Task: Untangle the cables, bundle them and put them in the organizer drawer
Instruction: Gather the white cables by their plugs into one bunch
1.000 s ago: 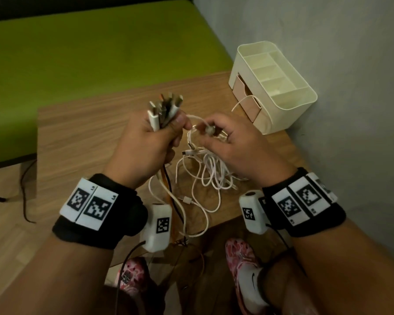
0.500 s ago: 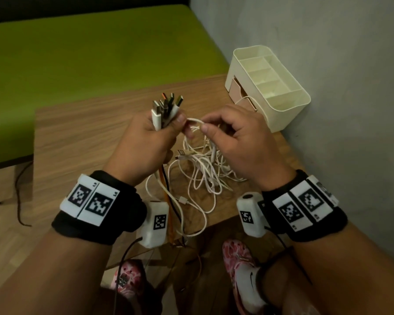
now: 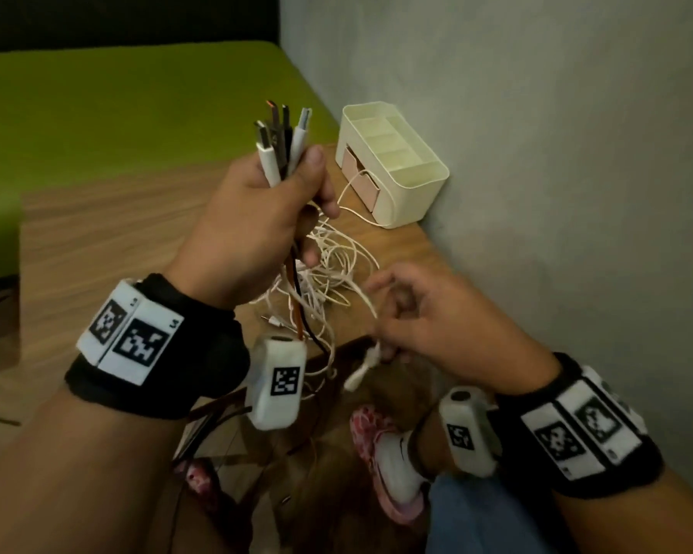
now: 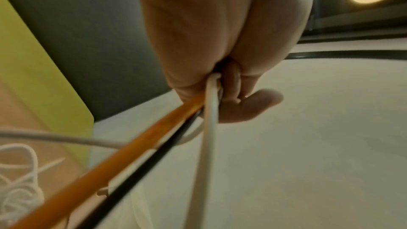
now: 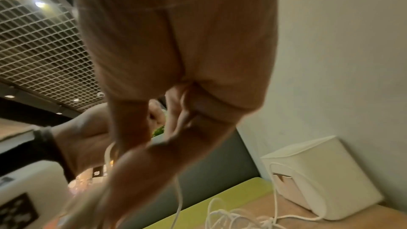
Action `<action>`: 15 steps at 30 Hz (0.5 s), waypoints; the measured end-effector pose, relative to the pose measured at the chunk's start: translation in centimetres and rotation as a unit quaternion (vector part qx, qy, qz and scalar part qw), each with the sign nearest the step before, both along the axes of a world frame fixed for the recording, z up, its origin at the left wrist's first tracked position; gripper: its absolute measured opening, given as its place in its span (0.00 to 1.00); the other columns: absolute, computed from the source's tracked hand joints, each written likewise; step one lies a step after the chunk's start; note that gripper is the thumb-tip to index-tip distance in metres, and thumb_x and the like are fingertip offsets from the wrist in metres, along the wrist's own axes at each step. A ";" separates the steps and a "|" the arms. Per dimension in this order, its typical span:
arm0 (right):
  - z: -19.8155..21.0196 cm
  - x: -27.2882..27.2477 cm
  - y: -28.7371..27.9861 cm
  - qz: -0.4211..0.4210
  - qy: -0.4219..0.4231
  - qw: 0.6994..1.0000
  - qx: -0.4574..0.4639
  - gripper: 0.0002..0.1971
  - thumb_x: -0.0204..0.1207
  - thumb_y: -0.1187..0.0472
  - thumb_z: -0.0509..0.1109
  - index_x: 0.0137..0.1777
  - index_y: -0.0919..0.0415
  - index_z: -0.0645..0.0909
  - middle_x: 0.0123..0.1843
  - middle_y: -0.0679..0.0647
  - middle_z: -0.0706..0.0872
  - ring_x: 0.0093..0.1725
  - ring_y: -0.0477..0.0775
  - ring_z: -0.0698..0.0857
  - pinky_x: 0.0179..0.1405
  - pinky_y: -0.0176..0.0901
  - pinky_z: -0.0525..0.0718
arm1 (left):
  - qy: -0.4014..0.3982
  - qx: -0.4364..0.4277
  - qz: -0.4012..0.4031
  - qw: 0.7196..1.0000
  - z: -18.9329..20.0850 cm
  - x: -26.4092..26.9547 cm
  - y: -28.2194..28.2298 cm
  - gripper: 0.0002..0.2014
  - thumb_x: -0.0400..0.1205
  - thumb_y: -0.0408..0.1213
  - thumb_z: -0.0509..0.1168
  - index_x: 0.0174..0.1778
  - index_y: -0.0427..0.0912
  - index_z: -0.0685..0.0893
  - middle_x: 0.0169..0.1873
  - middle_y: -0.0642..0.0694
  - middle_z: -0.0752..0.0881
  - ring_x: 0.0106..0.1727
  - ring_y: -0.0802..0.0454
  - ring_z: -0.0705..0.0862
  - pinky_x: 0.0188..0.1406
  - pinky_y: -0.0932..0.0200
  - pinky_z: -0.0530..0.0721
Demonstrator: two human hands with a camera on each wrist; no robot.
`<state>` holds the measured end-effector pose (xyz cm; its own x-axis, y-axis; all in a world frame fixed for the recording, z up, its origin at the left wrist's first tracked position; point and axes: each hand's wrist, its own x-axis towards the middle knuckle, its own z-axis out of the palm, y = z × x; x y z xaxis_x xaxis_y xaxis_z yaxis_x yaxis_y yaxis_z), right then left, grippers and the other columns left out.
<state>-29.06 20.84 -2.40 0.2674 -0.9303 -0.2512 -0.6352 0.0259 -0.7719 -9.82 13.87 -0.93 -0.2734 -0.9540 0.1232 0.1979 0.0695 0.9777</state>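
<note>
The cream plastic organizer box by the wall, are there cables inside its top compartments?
No, the cream plastic organizer box shows bare top compartments; one white cable only hangs at its pink drawer.

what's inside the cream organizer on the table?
Top compartments of the organizer look empty in the head view. One white cable loops across the front of the pink drawers. The drawer fronts hide the drawer insides, so contents can't be told.

Right hand (image 5: 176,62) fills most of the view, fingers curled in, with a thin white cable (image 5: 178,196) running down from it, though the actual grip is blurry. Loose white cable loops (image 5: 222,215) sit on the wooden table (image 5: 308,222). One strand runs to the cream organizer (image 5: 326,177) against the wall (image 5: 341,50).
</note>
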 end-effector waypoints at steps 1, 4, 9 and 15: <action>0.2 -0.7 0.8 0.036 0.067 0.996 0.041 0.09 0.76 0.58 0.77 0.54 0.48 0.83 0.37 0.51 0.90 0.35 0.46 0.89 0.35 0.40 0.87 | 0.011 0.014 -0.002 1.000 0.2 -0.1 0.3 0.17 0.89 0.41 0.58 0.34 0.43 0.78 0.29 0.45 0.81 0.25 0.52 0.68 0.17 0.62 0.73; 0.4 -2.4 1.9 0.081 0.225 0.970 0.031 0.08 0.71 0.44 0.78 0.42 0.46 0.87 0.39 0.43 0.89 0.38 0.36 0.85 0.38 0.33 0.82 | 0.022 0.034 -0.001 0.999 0.5 -0.6 1.4 0.16 0.89 0.42 0.58 0.35 0.43 0.78 0.28 0.46 0.79 0.26 0.52 0.69 0.16 0.62 0.73; 1.4 -0.8 1.1 0.000 0.029 1.000 0.000 0.31 0.60 0.35 0.80 0.64 0.32 0.79 0.66 0.35 0.83 0.66 0.40 0.81 0.67 0.48 0.81 | 0.055 0.089 -0.025 0.994 -0.4 -2.4 2.9 0.15 0.89 0.44 0.57 0.39 0.39 0.76 0.28 0.46 0.79 0.25 0.54 0.70 0.18 0.62 0.78; -0.3 4.2 -0.4 0.056 -0.135 0.986 0.081 0.06 0.83 0.60 0.69 0.58 0.56 0.82 0.58 0.60 0.90 0.55 0.56 0.90 0.62 0.63 0.86 | 0.110 0.106 -0.017 0.988 -0.8 -1.1 1.5 0.15 0.89 0.46 0.57 0.40 0.41 0.75 0.30 0.46 0.78 0.23 0.58 0.71 0.22 0.62 0.78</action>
